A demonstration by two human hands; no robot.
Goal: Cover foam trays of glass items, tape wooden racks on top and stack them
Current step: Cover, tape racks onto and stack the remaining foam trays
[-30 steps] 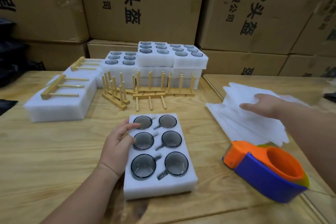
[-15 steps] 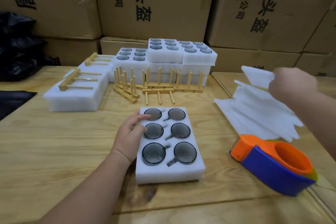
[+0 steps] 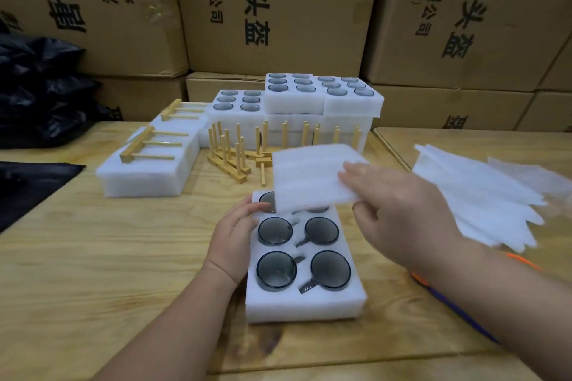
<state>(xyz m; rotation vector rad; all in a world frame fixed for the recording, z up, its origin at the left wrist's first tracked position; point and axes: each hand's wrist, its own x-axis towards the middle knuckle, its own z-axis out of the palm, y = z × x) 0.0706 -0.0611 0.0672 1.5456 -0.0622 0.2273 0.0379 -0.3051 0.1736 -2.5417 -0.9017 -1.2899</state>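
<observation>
Right hand [image 3: 399, 219] brought foam sheet [image 3: 312, 176] over tray [image 3: 305, 303]

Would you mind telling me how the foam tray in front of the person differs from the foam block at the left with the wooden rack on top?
The near foam tray is uncovered, its dark glass cups showing; the left foam block shows none. The block carries a wooden rack; the tray carries none. The left hand touches the tray, and the right hand holds a foam sheet over its far end; the block is untouched. Both are white foam on the wooden table.
</observation>
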